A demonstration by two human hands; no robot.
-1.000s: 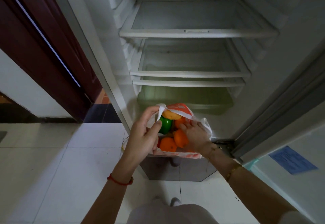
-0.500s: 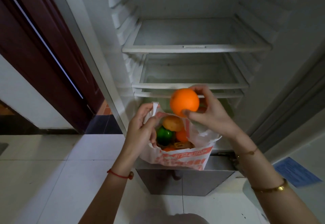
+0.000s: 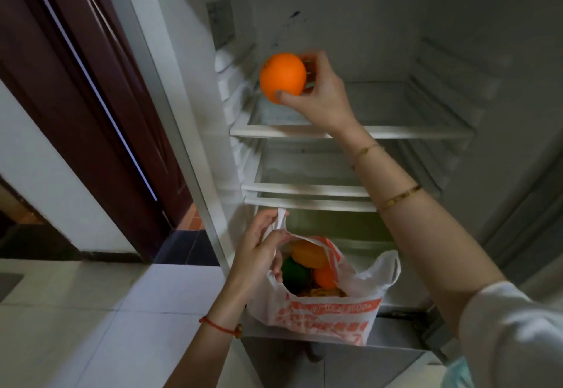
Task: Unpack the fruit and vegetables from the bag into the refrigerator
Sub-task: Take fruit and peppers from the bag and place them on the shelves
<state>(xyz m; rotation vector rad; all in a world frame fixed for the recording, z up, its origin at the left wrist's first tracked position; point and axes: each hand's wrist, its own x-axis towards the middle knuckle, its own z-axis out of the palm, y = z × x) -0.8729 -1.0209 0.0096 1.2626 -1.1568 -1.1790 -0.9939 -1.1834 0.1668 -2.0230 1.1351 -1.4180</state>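
Fridge (image 3: 457, 52): open, shelves bare; nothing stored yet.
Orange (image 3: 282, 77): held aloft in the right hand (image 3: 320, 95), fingers wrapped round it, above the left end of the top shelf (image 3: 411, 135); not set down.
Bag (image 3: 329, 311): near, low, mouth held open by the left hand (image 3: 259, 253), pinching a handle.
Still in the bag: a green piece (image 3: 294, 275) and several orange ones.
Progress: early; first item in hand.

Red cord bracelet (image 3: 220, 326); gold bangles (image 3: 399, 196); white sleeve (image 3: 511, 336)
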